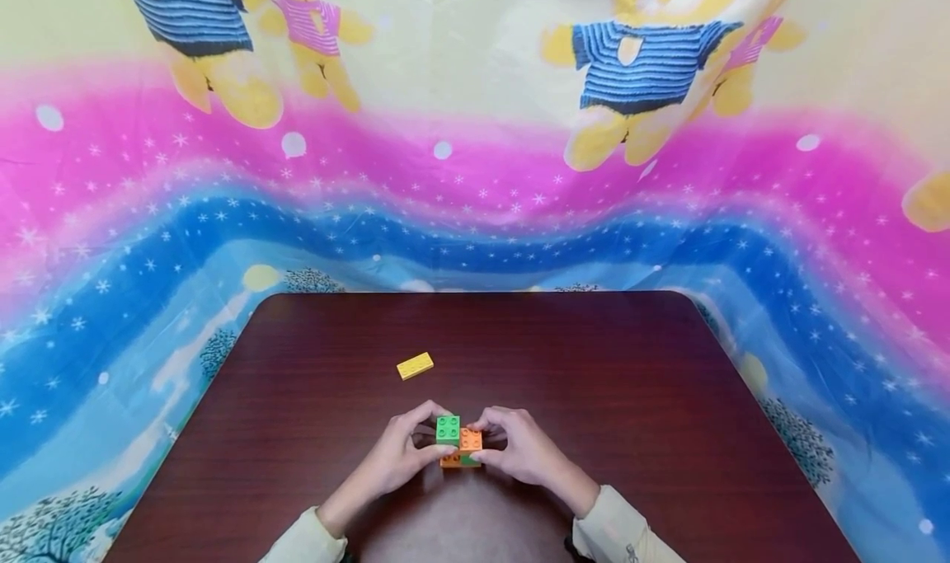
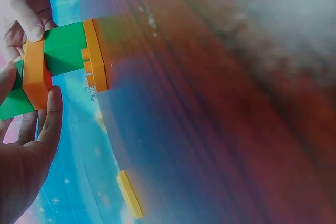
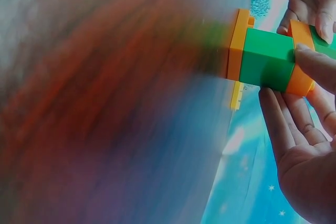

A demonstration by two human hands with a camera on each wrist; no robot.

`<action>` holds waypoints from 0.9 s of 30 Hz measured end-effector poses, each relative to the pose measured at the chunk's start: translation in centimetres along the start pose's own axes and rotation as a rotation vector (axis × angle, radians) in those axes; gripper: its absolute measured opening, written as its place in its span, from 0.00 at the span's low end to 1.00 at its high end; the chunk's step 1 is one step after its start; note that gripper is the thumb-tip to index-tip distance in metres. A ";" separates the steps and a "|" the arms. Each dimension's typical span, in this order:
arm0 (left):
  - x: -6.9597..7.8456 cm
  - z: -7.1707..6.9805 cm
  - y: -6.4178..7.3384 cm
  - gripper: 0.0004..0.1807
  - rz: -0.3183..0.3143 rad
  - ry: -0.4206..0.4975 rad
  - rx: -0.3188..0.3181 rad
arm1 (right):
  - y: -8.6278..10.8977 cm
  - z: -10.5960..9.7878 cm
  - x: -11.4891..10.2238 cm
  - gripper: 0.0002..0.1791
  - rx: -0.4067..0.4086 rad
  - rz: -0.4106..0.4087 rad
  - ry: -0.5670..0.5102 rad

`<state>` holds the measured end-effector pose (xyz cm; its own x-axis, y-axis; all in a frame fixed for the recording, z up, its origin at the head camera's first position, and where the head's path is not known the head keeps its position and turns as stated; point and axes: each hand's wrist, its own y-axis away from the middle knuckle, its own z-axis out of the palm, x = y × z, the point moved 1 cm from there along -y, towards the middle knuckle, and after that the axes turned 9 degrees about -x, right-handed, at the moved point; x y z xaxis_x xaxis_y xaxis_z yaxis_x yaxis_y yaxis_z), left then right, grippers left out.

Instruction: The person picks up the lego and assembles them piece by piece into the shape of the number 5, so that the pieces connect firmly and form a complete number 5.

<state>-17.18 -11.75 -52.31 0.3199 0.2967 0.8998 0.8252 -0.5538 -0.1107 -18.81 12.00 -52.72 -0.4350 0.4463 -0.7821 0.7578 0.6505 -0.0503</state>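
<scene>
A small stack of toy building bricks stands near the table's front. At its base is a thin orange brick (image 2: 97, 56), with a green brick (image 3: 268, 56) on it. An upper orange brick (image 1: 471, 440) sits above that, and a second green brick (image 1: 448, 428) tops the left side. My left hand (image 1: 404, 452) pinches the top green brick, thumb in front and fingers behind; its fingertips also reach the upper orange brick. From the other side my right hand (image 1: 523, 448) grips the upper orange brick by its thumb, with fingers against the green brick beneath.
A flat yellow brick (image 1: 415, 366) lies on the dark brown table (image 1: 594, 365), beyond the stack and to its left. Behind the table hangs a patterned cloth (image 1: 475, 192) with bears and snowflakes, reaching down along both sides.
</scene>
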 end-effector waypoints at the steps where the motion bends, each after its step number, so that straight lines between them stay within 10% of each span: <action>1: 0.0 0.0 0.0 0.16 0.003 -0.002 0.000 | 0.0 0.0 0.0 0.14 0.002 -0.006 0.005; 27: 0.0 -0.3 -0.6 0.16 -0.022 -0.034 -0.014 | 0.0 -0.2 0.3 0.14 0.009 0.019 0.017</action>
<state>-17.80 -11.65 -52.09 0.3173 0.3351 0.8871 0.8257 -0.5578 -0.0846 -19.05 12.24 -52.87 -0.4288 0.4692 -0.7720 0.7706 0.6360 -0.0414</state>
